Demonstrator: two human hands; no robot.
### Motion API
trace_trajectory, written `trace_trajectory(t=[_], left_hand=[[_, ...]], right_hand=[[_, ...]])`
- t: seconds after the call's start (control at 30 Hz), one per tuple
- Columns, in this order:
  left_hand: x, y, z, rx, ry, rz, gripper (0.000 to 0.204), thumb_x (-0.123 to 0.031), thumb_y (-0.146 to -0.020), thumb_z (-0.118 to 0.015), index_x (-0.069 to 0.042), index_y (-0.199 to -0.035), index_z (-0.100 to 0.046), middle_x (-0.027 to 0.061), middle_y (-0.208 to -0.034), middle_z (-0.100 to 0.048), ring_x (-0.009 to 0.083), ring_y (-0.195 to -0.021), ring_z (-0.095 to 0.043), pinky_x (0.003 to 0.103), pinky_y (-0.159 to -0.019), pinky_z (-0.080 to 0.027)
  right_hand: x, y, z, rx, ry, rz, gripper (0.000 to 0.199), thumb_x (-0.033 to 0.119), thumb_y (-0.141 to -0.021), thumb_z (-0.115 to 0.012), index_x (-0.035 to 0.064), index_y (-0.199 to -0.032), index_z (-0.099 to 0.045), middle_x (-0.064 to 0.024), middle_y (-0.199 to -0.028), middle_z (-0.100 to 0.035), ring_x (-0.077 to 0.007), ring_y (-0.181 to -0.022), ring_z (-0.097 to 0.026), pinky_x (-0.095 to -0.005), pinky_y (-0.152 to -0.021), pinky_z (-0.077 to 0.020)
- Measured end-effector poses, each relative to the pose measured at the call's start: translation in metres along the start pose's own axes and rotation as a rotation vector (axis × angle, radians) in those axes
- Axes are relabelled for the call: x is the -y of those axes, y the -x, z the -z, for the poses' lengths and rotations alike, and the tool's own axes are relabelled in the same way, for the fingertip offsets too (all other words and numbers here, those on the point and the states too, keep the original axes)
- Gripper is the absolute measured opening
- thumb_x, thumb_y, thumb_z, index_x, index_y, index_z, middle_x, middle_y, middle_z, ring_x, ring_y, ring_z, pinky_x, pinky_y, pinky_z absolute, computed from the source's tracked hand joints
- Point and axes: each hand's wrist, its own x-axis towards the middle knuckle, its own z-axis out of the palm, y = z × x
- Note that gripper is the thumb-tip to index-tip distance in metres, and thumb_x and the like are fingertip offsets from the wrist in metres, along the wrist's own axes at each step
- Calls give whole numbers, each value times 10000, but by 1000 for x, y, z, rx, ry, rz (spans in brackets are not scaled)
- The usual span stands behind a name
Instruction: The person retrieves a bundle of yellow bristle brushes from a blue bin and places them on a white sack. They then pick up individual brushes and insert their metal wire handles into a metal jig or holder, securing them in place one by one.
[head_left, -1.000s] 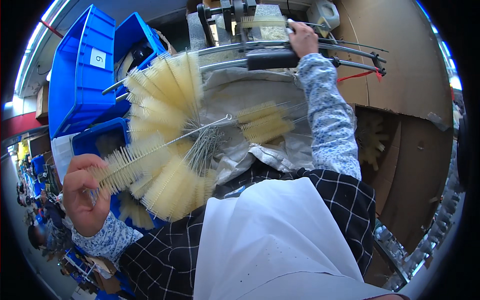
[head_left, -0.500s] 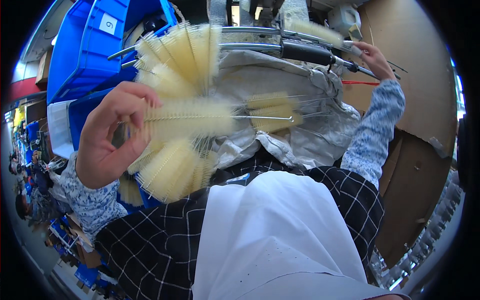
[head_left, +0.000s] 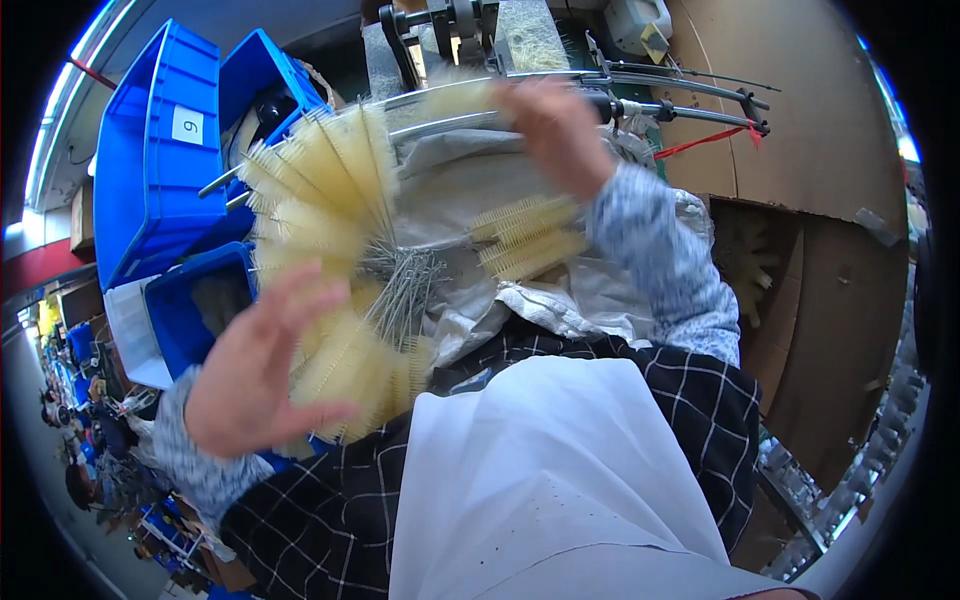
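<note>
My left hand (head_left: 265,375) is open, thumb and fingers apart, over a fanned pile of cream-bristled bottle brushes (head_left: 325,180). Their twisted wire stems (head_left: 405,285) gather toward the middle. My right hand (head_left: 560,130), smeared by motion, is above the metal rails (head_left: 440,122). It grips the right end of a blurred bottle brush (head_left: 455,100) there; its fingertips are hard to make out. Below it, a few more brushes (head_left: 530,240) lie on a whitish sack cloth (head_left: 450,170).
Blue bins (head_left: 185,130) stand at the left, with a smaller blue bin (head_left: 200,300) below them. Machine parts (head_left: 455,30) rise at the back. A red strip (head_left: 705,142) hangs near the rail ends. Brown cardboard (head_left: 800,130) stands at the right.
The brush that was in my left hand is no longer there, and that hand has opened and lowered. My right hand has swept left along the rails with a brush.
</note>
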Motion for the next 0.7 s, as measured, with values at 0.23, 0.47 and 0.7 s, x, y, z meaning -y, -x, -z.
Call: trace_trajectory(t=[0.23,0.47,0.7], left_hand=[[-7,45,-30,188,-41,404,473,-158,-665,-626,-104,-1105,-460,172,-1051,-459,334,-746,-551,356,-653,-463],[-9,44,-18,-104,129,411,252,17,-615,-556,-41,-860,-547,137,-914,-496,271,-677,-552,319,-583,-452],[-3,51,2,-351,59,157,277,48,-521,-537,-26,-787,-512,126,-793,-509,226,-650,-514,285,-575,-418]], right_hand=[[-106,-22,-9,255,573,-384,302,179,-850,-402,286,-1071,-579,2,-985,-584,-181,-926,-458,-359,-819,-328],[-114,-31,-26,259,544,-337,294,217,-866,-406,282,-1105,-564,6,-1023,-585,-178,-925,-466,-348,-830,-331],[-124,-37,-27,273,568,-261,305,183,-869,-407,277,-1122,-549,17,-1046,-572,-169,-991,-445,-347,-862,-308]])
